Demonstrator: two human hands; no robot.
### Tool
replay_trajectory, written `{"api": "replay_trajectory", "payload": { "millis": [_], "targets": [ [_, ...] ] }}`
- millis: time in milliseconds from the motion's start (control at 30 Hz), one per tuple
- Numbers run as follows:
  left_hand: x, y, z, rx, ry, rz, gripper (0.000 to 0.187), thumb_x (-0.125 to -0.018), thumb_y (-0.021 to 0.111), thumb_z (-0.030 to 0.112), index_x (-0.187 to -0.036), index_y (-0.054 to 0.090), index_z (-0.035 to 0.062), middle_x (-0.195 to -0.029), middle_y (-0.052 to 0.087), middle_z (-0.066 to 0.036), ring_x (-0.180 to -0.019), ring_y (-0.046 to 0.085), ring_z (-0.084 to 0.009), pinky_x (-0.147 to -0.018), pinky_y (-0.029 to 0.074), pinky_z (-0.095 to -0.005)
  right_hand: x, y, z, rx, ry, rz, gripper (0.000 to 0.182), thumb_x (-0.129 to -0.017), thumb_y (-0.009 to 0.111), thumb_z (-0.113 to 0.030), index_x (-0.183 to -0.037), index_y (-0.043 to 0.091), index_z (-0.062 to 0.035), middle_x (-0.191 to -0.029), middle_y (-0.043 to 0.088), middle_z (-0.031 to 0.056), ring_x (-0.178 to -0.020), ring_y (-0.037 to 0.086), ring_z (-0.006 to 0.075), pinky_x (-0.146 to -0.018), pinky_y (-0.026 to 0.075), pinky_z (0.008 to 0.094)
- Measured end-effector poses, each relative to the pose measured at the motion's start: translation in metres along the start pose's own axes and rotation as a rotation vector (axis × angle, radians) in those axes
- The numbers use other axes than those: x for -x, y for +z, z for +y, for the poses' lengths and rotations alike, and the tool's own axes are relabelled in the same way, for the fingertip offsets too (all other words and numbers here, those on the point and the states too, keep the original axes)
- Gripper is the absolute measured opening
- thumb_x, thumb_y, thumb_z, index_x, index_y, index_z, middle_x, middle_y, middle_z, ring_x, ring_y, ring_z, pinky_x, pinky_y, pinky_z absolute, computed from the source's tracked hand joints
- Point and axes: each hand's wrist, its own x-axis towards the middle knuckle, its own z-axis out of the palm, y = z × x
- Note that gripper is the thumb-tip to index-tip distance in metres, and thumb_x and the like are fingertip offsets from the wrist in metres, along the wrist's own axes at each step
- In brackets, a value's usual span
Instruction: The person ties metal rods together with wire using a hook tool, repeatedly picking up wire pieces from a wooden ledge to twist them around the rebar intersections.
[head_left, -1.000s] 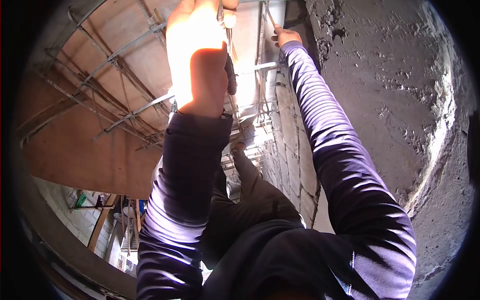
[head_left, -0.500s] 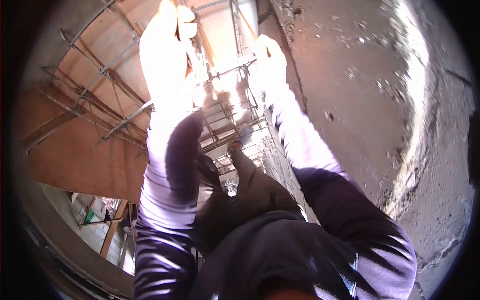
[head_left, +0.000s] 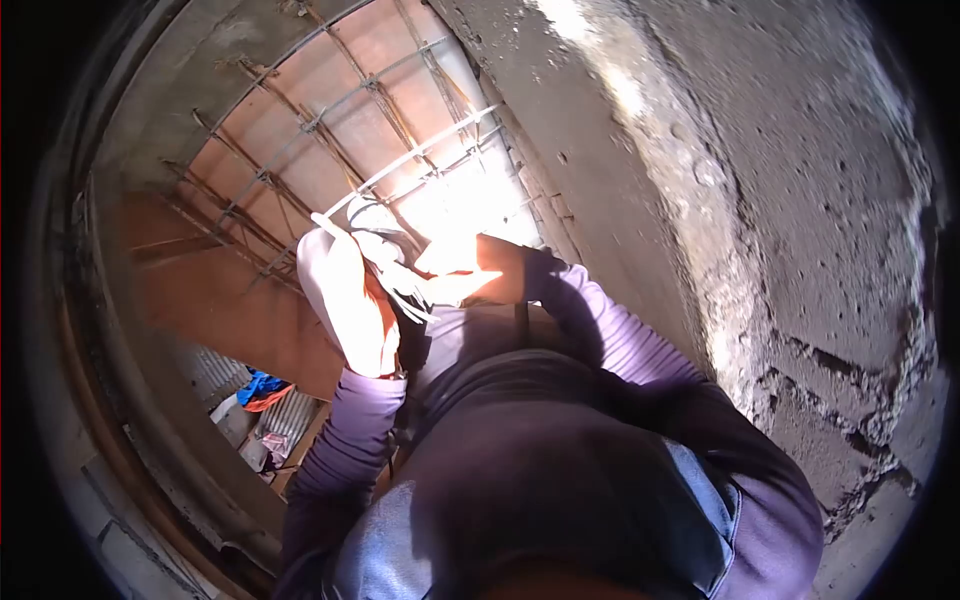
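My left hand (head_left: pixel 345 295) is closed around a bundle of grey tie wire (head_left: pixel 385 258), whose loose ends fan out toward my body. From the right, my right hand (head_left: pixel 475 270) meets the bundle, its fingers drawn together at the wire strands. Strong sunlight washes out much of that hand and hides its fingertips. Just beyond both hands runs a grid of steel rebar (head_left: pixel 373 83), with one pale bar (head_left: pixel 420 148) crossing close above the bundle.
Reddish formwork boards (head_left: pixel 230 300) lie under and beside the rebar. A rough plastered wall (head_left: pixel 800 200) rises on the right, with a broken, sunlit ledge (head_left: pixel 690 190). Through a gap at lower left, corrugated sheets (head_left: pixel 290 420) and a blue cloth (head_left: pixel 262 384) show below.
Both hands have come down from the rebar toward my body and closer together, now meeting at the wire bundle. The view has swung, and my legs are no longer visible.
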Motion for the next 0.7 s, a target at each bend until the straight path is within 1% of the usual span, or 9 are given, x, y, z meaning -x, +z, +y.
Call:
{"api": "replay_trajectory", "payload": {
  "millis": [100,167,200,300,333,367,467,533,700],
  "targets": [
    [0.045,0.031,0.027,0.139,-0.190,-0.073,0.017,-0.106,0.052,0.021,-0.114,0.055,0.0061,-0.095,0.062,-0.005,-0.083,0.061,-0.0140,-0.072,0.051,-0.0283,0.003,0.019,-0.054,0.356,0.093,-0.117,0.058,-0.088,0.065,-0.059,-0.106,0.068,-0.0039,-0.095,0.069,0.0134,-0.084,0.065,0.0271,-0.078,0.051,0.0380],
    [0.061,0.028,0.024,0.015,-0.191,-0.026,0.019,-0.106,0.051,0.022,-0.112,0.058,0.0049,-0.091,0.062,-0.004,-0.081,0.061,-0.0128,-0.069,0.049,-0.0272,0.005,0.032,-0.069,0.451,0.404,-0.292,0.064,-0.087,0.063,-0.065,-0.103,0.067,-0.0031,-0.088,0.069,0.0132,-0.081,0.064,0.0274,-0.076,0.051,0.0380],
    [0.064,0.025,0.025,-0.110,-0.189,-0.040,0.022,-0.106,0.051,0.023,-0.113,0.059,0.0036,-0.088,0.061,-0.003,-0.077,0.059,-0.0117,-0.067,0.047,-0.0260,0.012,0.037,-0.061,0.430,0.226,-0.207,0.060,-0.087,0.065,-0.063,-0.091,0.068,-0.0033,-0.079,0.068,0.0116,-0.075,0.064,0.0264,-0.074,0.051,0.0378],
    [0.074,0.009,0.036,-0.426,-0.183,0.047,0.029,-0.105,0.055,0.026,-0.119,0.062,0.0016,-0.083,0.059,0.003,-0.066,0.048,-0.0029,-0.057,0.033,-0.0189,0.016,0.049,-0.022,0.069,0.200,-0.099,0.055,-0.087,0.068,-0.058,-0.079,0.069,-0.0043,-0.071,0.067,0.0095,-0.070,0.064,0.0241,-0.072,0.051,0.0368],
    [0.075,0.008,0.042,-0.389,-0.133,0.095,0.028,-0.105,0.055,0.026,-0.119,0.063,0.0030,-0.083,0.059,0.004,-0.067,0.048,-0.0018,-0.057,0.032,-0.0180,0.026,0.038,-0.060,0.096,0.242,-0.080,0.048,-0.089,0.070,-0.051,-0.075,0.070,-0.0051,-0.070,0.067,0.0086,-0.070,0.064,0.0210,-0.071,0.051,0.0355],
    [0.075,0.007,0.048,-0.353,-0.083,0.144,0.027,-0.105,0.055,0.026,-0.119,0.063,0.0045,-0.083,0.058,0.005,-0.068,0.048,-0.0007,-0.056,0.031,-0.0171,0.023,0.028,-0.050,0.329,0.085,-0.089,0.044,-0.091,0.069,-0.046,-0.077,0.071,-0.0050,-0.070,0.067,0.0080,-0.069,0.065,0.0208,-0.071,0.051,0.0347],
    [0.077,-0.020,0.081,-0.481,0.101,0.292,0.026,-0.105,0.055,0.030,-0.119,0.064,0.0091,-0.082,0.058,0.004,-0.069,0.048,0.0001,-0.055,0.031,-0.0164,0.065,-0.015,-0.104,0.182,-0.232,0.251,0.034,-0.091,0.072,-0.038,-0.082,0.074,-0.0057,-0.070,0.068,0.0055,-0.065,0.063,0.0150,-0.064,0.049,0.0312],
    [0.086,-0.042,0.110,-0.553,0.161,0.428,0.023,-0.103,0.059,0.026,-0.116,0.065,0.0074,-0.083,0.058,0.002,-0.071,0.049,-0.0015,-0.056,0.030,-0.0167,0.050,-0.044,-0.115,0.145,0.027,0.329,0.036,-0.093,0.071,-0.037,-0.072,0.066,-0.0082,-0.063,0.056,-0.0037,-0.058,0.048,0.0049,-0.055,0.039,0.0250],
    [0.122,-0.074,0.160,-0.596,0.311,0.715,0.022,-0.101,0.062,0.024,-0.115,0.065,0.0082,-0.082,0.059,0.004,-0.072,0.050,0.0006,-0.055,0.030,-0.0166,0.043,-0.073,-0.159,-0.145,-0.197,0.458,0.036,-0.094,0.071,-0.030,-0.067,0.057,-0.0093,-0.056,0.045,-0.0060,-0.046,0.037,0.0032,-0.044,0.028,0.0231]
  ]
}}
